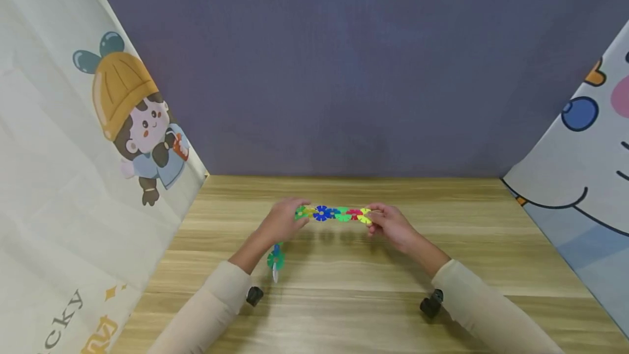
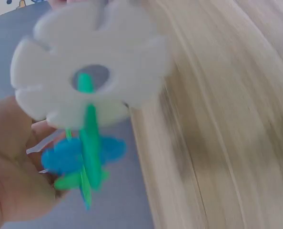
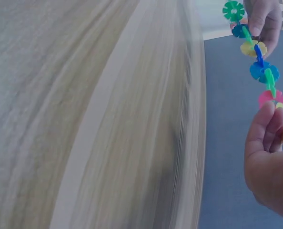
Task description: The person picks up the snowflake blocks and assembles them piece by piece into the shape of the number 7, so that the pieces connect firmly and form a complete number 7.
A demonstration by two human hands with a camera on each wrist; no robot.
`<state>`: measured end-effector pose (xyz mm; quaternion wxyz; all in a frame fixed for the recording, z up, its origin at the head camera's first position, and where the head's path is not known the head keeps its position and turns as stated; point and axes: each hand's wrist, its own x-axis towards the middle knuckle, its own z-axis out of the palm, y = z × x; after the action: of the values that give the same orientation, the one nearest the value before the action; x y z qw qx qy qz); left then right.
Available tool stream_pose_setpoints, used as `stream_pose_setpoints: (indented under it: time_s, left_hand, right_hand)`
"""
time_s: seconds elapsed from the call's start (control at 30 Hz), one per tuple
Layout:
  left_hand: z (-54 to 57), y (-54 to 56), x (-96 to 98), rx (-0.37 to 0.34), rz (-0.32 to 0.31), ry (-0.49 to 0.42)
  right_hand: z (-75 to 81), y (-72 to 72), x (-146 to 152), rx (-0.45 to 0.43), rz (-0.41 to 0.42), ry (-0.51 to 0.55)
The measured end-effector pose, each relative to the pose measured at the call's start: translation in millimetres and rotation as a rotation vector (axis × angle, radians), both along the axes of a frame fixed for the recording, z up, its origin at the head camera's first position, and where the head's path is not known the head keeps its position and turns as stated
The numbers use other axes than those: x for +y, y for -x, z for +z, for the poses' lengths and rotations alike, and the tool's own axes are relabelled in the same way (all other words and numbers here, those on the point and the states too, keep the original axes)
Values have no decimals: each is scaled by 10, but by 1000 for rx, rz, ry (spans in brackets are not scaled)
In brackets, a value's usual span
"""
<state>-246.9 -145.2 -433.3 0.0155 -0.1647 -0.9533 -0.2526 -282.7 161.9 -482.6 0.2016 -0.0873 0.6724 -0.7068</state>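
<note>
A chain of interlocking flower-shaped plastic discs is stretched level above the table, with blue discs (image 1: pixel 321 213) at its middle. My left hand (image 1: pixel 287 217) grips it near a green disc at the left. At the other end my right hand (image 1: pixel 393 225) pinches the yellow disc (image 1: pixel 365 216), beside a pink-red disc (image 3: pixel 270 98). Past the left hand, the chain hangs toward me: a blue disc, a green disc (image 1: pixel 276 260) and a white disc (image 1: pixel 275 273) at the tip. In the left wrist view this white disc (image 2: pixel 132 62) looms large and blurred, hiding part of the chain.
Below the hands lies a wood-grain table (image 1: pixel 344 310), with their shadows on it. A dark blue-grey panel (image 1: pixel 344 70) rises behind its far edge. Cloths with cartoon prints flank it, a white one (image 1: pixel 59 141) at left. Black wrist cameras (image 1: pixel 432 304) sit under both sleeves.
</note>
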Motion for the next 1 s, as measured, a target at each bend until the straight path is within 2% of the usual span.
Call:
stream_pose_setpoints:
  time_s: [0.13,0.23,0.33,0.47,0.57,0.63,0.73,0.87,1.0]
  left_hand:
    - [-5,-23,-64,-4,103,7]
    - [5,-51,-99,-44,197,27]
    - [25,-77,-112,-117,268,35]
    - [31,-92,-119,-209,306,47]
    - [22,-87,-126,-247,301,17]
    - [12,-76,-132,-239,289,-7]
    - [-3,-52,-151,-176,264,-18]
    - [-8,-20,-181,-96,262,23]
    - [3,13,-193,-75,282,31]
  right_hand:
    - [-4,-16,55,6,-27,10]
    - [-11,-25,84,2,-51,9]
    - [-16,-30,105,-4,-86,11]
    - [-12,-42,127,-13,-138,20]
    - [-7,-56,148,-13,-164,27]
    - [-8,-69,160,-10,-167,27]
    - [-10,-94,159,-10,-164,22]
    - [-17,-129,154,-8,-116,-9]
    - [-7,-175,174,9,-48,-62]
